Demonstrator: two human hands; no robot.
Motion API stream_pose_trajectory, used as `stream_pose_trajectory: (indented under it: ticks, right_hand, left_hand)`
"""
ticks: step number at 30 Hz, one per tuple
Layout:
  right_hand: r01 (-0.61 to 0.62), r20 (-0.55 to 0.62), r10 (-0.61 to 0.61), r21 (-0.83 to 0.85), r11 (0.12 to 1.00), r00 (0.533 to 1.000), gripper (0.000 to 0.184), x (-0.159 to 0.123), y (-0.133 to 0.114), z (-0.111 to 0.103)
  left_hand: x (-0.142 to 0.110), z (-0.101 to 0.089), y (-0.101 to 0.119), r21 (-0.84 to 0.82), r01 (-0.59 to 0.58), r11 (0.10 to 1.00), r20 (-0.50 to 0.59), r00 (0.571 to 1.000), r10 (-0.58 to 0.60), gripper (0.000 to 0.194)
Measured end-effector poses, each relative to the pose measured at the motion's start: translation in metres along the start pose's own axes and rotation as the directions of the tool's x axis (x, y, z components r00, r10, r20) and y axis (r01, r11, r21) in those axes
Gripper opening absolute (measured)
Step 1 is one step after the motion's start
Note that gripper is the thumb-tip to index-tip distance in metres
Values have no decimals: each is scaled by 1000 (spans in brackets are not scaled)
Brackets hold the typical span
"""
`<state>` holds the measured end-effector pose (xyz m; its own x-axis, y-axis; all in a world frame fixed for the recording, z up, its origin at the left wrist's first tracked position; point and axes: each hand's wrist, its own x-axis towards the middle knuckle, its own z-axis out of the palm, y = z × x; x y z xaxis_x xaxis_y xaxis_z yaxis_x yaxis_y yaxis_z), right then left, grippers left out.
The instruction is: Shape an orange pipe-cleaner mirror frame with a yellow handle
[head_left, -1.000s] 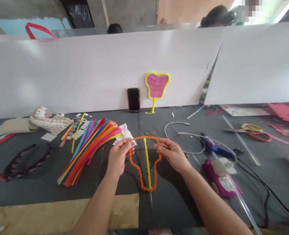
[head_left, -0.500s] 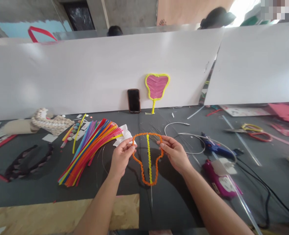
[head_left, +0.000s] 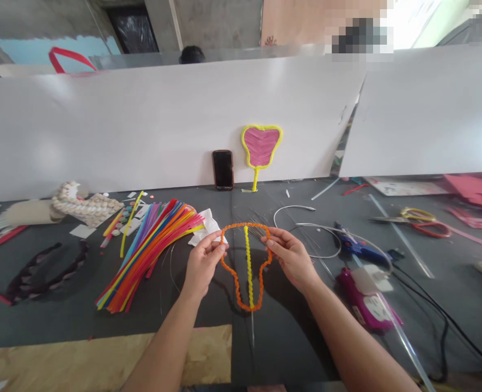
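My left hand [head_left: 202, 261] and right hand [head_left: 292, 256] pinch opposite sides of the orange frame [head_left: 261, 286], apparently to hold its outline open; the yellow strip [head_left: 249, 267] runs down its middle.

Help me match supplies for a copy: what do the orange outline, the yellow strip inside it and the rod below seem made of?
Orange outline: probably twisted pipe cleaner, matte, judging by its bumpy edge. Yellow strip: likely the same, with similar twisted ridges. Rod: perhaps metal, smooth, given its greyish gleam.

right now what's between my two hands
In the head view, an orange frame spans from left hand to right hand, a yellow strip down its middle.
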<state>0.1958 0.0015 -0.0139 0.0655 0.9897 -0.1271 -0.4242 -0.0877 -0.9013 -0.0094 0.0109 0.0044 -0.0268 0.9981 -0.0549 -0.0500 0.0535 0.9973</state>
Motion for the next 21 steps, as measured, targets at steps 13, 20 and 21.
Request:
stream_pose_trajectory:
  ticks: [13,20,21]
  right_hand:
    - [-9,-6,9,-17,1000,1000,41,0,0,0]
    - [43,-15,-45,-111,993,999,42,0,3,0]
    - [49,-13,-50,-120,992,999,42,0,4,0]
  left_hand:
    - [0,1,-1,15,-4,1000,-4,1000,4,49]
    - [0,1,-3,53,-29,998,6,1000,28,46]
    - [0,1,-3,57,-35,998,2,999,35,45]
